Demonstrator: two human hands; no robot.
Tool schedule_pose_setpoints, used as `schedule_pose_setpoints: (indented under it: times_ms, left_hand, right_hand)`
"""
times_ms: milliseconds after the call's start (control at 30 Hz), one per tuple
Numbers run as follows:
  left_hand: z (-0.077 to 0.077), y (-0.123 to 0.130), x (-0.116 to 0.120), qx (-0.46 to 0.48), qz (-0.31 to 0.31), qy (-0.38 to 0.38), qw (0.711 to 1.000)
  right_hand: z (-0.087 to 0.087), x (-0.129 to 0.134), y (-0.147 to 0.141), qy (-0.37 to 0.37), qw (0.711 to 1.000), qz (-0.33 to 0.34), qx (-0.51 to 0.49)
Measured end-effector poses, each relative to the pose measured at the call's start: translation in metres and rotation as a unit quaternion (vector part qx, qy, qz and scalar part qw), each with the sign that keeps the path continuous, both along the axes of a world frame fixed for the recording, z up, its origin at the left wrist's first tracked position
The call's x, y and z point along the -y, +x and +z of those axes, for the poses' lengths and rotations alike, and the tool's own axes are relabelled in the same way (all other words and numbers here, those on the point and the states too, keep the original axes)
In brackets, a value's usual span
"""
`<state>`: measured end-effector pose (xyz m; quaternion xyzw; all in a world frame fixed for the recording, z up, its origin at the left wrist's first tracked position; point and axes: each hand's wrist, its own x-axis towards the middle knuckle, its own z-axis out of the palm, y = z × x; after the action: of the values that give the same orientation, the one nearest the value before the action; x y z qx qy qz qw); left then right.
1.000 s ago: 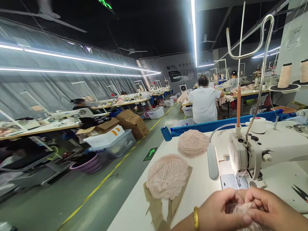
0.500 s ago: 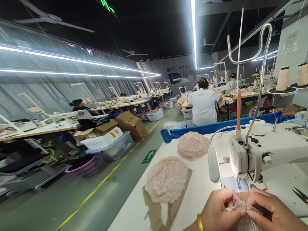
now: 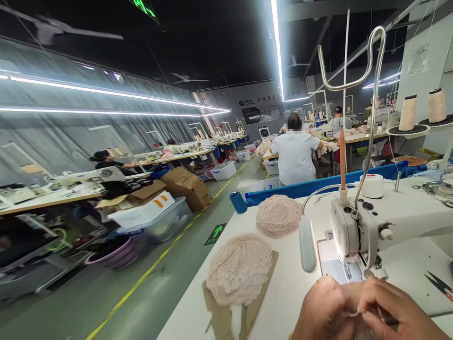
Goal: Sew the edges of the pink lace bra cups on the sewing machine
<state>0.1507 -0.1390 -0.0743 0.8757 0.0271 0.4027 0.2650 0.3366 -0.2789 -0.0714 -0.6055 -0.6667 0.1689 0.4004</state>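
Just in front of the sewing machine (image 3: 348, 231), my left hand (image 3: 322, 304) is closed on a piece of pale pink lace (image 3: 353, 313). My right hand (image 3: 396, 307) pinches the same lace from the other side, fingertips close to the left ones. Most of this piece is hidden behind the fingers and below the picture's edge. To the left, a rounded pale pink lace piece (image 3: 240, 269) lies on brown cardboard (image 3: 260, 300). Another rounded lace pile (image 3: 279, 216) rests farther back on the white table (image 3: 283, 288).
Scissors (image 3: 439, 285) lie right of my right hand. A grey lamp (image 3: 307, 243) stands left of the needle area. A blue thread spool (image 3: 238, 202) is at the table's far left corner. Ahead sits a co-worker in a white shirt (image 3: 295, 158). Boxes line the aisle.
My left hand has turned, its back now facing up and covering more of the lace. Both hands stay close together. The view has shifted slightly.
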Motion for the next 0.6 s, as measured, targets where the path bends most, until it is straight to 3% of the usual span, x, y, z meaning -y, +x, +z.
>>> schedule_pose_setpoints:
  times_ms: [100, 200, 367, 500, 600]
  left_hand:
    - [0.003, 0.003, 0.002, 0.033, -0.025, -0.030, 0.999]
    - [0.002, 0.003, 0.003, -0.007, -0.052, -0.044, 0.998]
    - [-0.018, 0.010, 0.006, 0.099, 0.016, -0.039, 0.994]
    - [-0.028, 0.012, 0.008, 0.062, 0.036, -0.050, 0.996]
    - [-0.026, 0.008, 0.008, 0.063, 0.051, -0.055, 0.995]
  right_hand:
    - [0.002, 0.002, 0.000, 0.031, 0.999, 0.016, 0.032]
    - [0.004, 0.003, -0.001, 0.065, 0.995, 0.020, 0.071]
    - [0.011, 0.002, -0.006, 0.114, 0.985, 0.004, 0.126]
    - [0.008, 0.001, -0.007, 0.171, 0.973, 0.012, 0.152]
    - [-0.001, 0.002, -0.004, 0.186, 0.968, 0.016, 0.168]
